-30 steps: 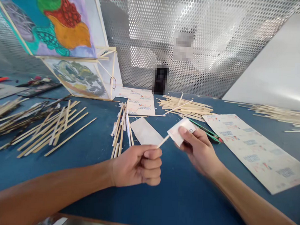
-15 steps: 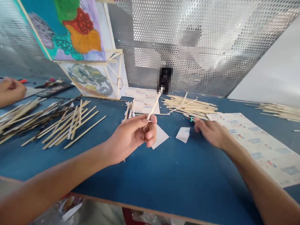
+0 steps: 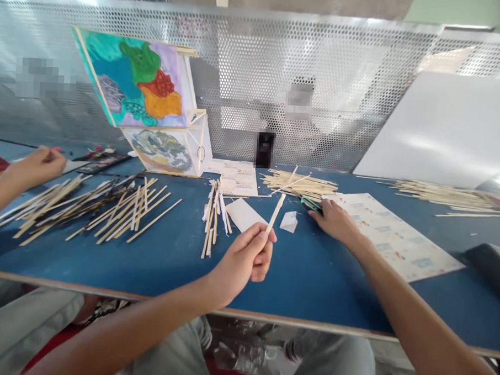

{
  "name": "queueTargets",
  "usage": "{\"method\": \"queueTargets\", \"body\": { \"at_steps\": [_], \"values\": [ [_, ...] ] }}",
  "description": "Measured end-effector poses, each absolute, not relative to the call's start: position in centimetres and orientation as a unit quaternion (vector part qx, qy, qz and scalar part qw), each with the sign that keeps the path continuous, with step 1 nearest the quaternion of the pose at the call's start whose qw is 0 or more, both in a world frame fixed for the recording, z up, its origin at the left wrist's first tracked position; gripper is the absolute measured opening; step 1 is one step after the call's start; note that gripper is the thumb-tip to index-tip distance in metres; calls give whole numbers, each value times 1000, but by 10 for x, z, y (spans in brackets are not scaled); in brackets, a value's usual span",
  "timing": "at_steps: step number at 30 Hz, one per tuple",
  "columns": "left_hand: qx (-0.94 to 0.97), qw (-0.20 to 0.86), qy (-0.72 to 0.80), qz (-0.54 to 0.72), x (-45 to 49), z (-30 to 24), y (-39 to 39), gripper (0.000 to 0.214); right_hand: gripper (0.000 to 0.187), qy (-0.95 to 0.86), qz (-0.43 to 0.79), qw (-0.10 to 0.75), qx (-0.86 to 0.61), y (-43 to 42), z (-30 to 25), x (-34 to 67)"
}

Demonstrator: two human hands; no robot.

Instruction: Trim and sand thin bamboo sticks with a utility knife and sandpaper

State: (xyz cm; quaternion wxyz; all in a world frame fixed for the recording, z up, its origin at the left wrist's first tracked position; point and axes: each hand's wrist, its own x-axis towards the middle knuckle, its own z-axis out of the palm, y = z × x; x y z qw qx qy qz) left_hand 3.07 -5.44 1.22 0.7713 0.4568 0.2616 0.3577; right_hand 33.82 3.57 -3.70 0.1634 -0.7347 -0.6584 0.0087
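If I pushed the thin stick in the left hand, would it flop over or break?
The stick probably wouldn't flop: it juts from the left hand without drooping, so it looks stiff. It's likely light, being so slim. A hard sideways push might snap it, since it's narrow like thin wood.

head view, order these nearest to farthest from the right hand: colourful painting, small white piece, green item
1. Green item: against the right hand, on its left side.
2. Small white piece: a little farther left.
3. Colourful painting: far left, toward the back.
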Motion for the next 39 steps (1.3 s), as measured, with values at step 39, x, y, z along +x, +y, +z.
{"method": "queueTargets", "body": {
  "at_steps": [39],
  "values": [
    [132, 866, 201, 438, 65, 30, -87, 27, 28, -687, -153, 225, -674, -19, 34, 255]
  ]
}}
